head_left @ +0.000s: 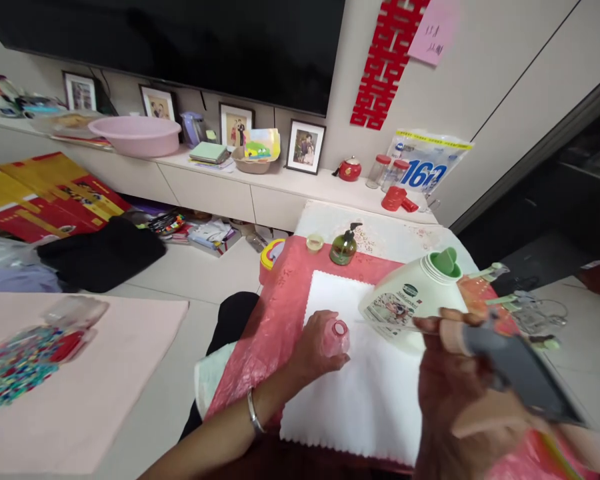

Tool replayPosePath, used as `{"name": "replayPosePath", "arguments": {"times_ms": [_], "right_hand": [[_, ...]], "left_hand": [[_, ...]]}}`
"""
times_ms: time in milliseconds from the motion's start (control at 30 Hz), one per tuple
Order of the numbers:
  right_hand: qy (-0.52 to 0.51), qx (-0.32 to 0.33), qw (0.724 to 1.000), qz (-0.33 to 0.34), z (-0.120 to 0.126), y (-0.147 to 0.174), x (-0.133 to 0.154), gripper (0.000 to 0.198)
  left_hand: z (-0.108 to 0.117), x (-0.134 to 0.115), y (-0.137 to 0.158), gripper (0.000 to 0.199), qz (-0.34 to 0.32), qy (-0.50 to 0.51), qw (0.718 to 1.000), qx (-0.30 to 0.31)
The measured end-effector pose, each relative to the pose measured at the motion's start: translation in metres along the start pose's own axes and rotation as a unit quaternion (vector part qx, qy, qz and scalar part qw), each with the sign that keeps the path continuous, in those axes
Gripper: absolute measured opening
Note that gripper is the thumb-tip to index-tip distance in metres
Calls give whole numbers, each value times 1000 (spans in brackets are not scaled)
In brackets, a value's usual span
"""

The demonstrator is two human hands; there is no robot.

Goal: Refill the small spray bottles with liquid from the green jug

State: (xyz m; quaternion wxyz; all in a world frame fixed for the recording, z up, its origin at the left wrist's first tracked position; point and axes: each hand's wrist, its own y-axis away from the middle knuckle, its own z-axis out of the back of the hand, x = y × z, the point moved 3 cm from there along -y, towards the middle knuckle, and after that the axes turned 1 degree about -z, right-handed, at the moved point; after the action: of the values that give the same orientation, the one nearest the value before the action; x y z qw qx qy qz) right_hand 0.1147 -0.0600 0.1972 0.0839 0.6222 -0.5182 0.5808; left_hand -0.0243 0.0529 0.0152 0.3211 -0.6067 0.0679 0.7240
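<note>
My left hand (316, 347) is wrapped around a small pink translucent bottle (336, 337), whose uncapped neck points up. At the right, my right hand (455, 393), blurred, grips a pump head (454, 337) with a peach collar and a grey upper part. Its thin pale tube points left toward the bottle, apart from the mouth. Behind the pump stands a large cream jug (405, 300) with a green spout, its cap off. A white scalloped mat (355, 407) lies under the bottle. Next to my right hand is a dark flat rectangular thing (535, 380), too blurred to name.
A green pump bottle (344, 247) and a small pale round cap (315, 243) stand at the table's back. Clear pump bottles or similar items (525, 303) lie at the right. Left is a pink-covered table (125, 360) with colourful beads (23, 363). A cabinet (205, 183) runs behind.
</note>
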Motion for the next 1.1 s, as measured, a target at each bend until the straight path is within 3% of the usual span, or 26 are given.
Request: {"name": "replayPosePath", "arguments": {"times_ms": [100,167,267,400,533,833,1100], "right_hand": [[25,-5,997,67,9,-14,25,30],[83,14,995,56,18,-13,23,30],[205,65,975,-62,35,-1,-11,43],[357,107,908,-192,58,17,-77,68],[393,154,874,-239,61,26,-119,69],[419,229,853,-211,32,13,-157,65],[457,258,839,-144,13,22,-198,30]], "left_hand": [[1,7,4,89,-15,17,1000,-1],[0,14,6,95,-20,24,1000,-6],[-3,25,9,102,-26,28,999,-21],[-4,31,11,102,-26,10,999,-26],[-4,32,12,103,-16,8,999,-31],[-4,30,14,103,-46,-13,998,-39],[-4,22,16,99,-108,-58,991,-55]]}}
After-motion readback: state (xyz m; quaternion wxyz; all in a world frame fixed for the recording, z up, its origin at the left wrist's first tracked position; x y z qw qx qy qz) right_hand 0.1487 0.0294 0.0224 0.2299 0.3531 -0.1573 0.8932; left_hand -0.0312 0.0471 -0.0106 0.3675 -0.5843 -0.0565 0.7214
